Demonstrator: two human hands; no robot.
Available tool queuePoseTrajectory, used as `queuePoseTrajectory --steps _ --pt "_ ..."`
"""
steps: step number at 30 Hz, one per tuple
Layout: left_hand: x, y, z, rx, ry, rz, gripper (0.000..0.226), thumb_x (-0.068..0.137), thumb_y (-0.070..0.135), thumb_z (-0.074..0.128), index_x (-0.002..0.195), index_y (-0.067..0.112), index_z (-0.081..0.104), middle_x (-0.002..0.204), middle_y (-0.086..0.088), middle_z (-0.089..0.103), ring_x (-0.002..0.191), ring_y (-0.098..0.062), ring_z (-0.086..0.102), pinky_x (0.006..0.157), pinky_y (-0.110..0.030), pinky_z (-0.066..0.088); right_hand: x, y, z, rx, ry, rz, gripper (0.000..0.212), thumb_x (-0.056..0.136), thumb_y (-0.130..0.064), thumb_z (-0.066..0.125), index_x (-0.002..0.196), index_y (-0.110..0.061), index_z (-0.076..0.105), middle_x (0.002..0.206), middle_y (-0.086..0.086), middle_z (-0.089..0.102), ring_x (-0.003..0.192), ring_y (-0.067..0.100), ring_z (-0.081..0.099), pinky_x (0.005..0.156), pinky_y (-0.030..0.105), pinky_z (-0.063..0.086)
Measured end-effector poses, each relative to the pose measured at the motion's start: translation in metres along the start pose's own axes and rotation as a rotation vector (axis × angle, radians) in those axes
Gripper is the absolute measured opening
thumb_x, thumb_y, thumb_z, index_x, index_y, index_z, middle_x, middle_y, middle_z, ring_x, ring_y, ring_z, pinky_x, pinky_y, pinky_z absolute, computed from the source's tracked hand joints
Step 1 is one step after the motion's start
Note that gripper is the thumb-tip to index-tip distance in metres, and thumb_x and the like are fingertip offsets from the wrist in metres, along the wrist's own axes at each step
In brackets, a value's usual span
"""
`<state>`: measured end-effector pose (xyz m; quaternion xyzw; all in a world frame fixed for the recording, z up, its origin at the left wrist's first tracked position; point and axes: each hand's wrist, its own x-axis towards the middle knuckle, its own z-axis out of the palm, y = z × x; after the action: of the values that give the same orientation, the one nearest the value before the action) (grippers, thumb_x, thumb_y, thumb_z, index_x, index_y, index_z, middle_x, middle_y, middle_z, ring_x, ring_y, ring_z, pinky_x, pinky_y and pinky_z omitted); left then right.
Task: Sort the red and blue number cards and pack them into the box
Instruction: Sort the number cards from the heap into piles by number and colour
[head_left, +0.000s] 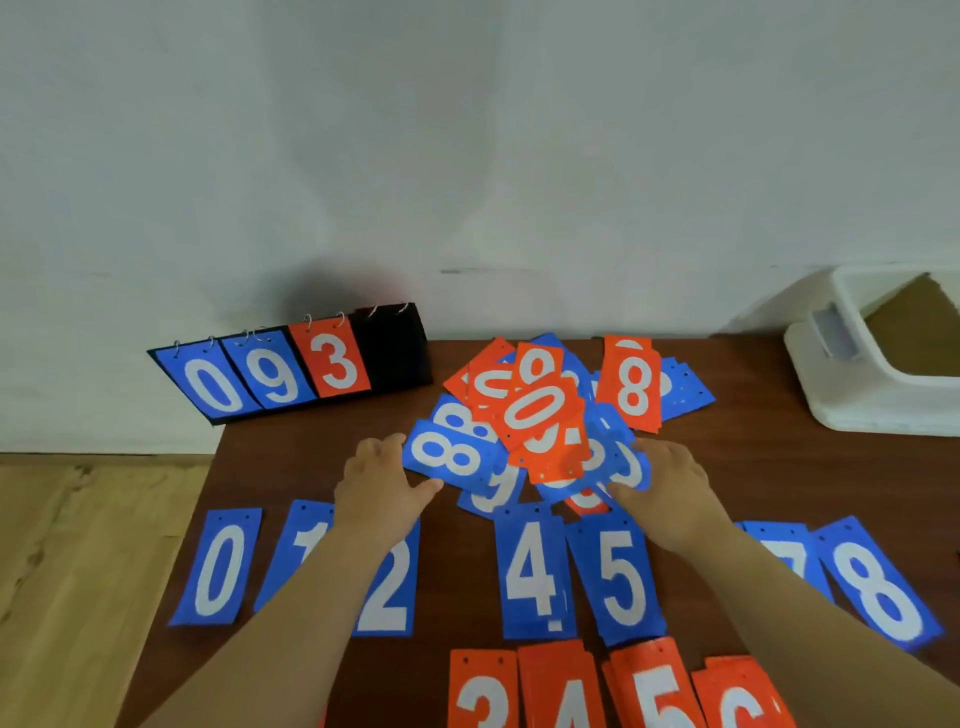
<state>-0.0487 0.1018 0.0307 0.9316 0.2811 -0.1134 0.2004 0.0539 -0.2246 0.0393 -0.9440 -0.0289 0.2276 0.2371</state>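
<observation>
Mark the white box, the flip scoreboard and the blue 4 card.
white box (852, 400): head view, front outer wall.
flip scoreboard (395, 351): head view, bare black panel at its right end.
blue 4 card (532, 569): head view, on the white digit.
</observation>
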Motion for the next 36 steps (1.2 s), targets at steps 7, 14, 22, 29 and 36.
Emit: queuePoseTrajectory --steps 7,14,22,29,36 --pt "0.062 0.014 0.019 -0.044 -0.094 -0.075 0.101 0.076 0.068 0.074 0.155 0.029 0.024 0.154 -0.006 0.032 0.138 -0.031 0.038 0.101 -0.049 0.047 0.08 -0.025 0.011 -0.059 0.009 0.14 0.081 0.084 -0.058 0.071 0.151 -0.024 0.039 0.153 0.011 0.038 0.137 0.037 0.041 0.109 0.052 0.044" --pt "0.092 0.028 0.048 -0.01 -0.127 -0.117 0.115 0.071 0.063 0.081 0.157 0.032 0.011 0.153 -0.008 0.022 0.138 -0.034 0.03 0.105 -0.049 0.046 0.16 -0.013 0.004 -0.082 0.114 0.411 0.102 0.075 -0.074 0.068 0.15 -0.018 0.029 0.146 0.02 0.037 0.132 0.042 0.04 0.099 0.054 0.044" --pt "0.1 0.013 0.05 -0.179 -0.094 -0.131 0.093 0.076 0.048 0.085 0.152 0.029 0.034 0.146 -0.004 0.045 0.136 -0.03 0.042 0.106 -0.046 0.045 0.188 0.002 0.011 0.109 0.191 0.478 0.092 0.071 -0.058 0.084 0.144 -0.03 0.037 0.141 0.018 0.037 0.113 0.041 0.055 0.089 0.05 0.052" --pt "0.092 0.005 0.036 -0.48 0.073 -0.237 0.037 0.094 0.031 0.072 0.127 0.03 0.056 0.119 0.002 0.063 0.103 -0.017 0.065 0.069 -0.03 0.057 0.169 0.022 -0.007 0.34 0.392 0.385 0.042 0.093 -0.021 0.069 0.132 -0.024 0.055 0.134 0.009 0.061 0.114 0.034 0.061 0.085 0.042 0.055" --pt "0.066 0.017 0.012 -0.621 0.151 -0.217 0.044 0.094 0.04 0.069 0.133 0.035 0.05 0.126 0.01 0.048 0.109 -0.011 0.055 0.07 -0.027 0.049 0.136 0.029 -0.032 0.272 0.411 0.423 0.044 0.098 -0.008 0.052 0.14 -0.021 0.053 0.137 0.014 0.059 0.119 0.039 0.061 0.086 0.042 0.055"
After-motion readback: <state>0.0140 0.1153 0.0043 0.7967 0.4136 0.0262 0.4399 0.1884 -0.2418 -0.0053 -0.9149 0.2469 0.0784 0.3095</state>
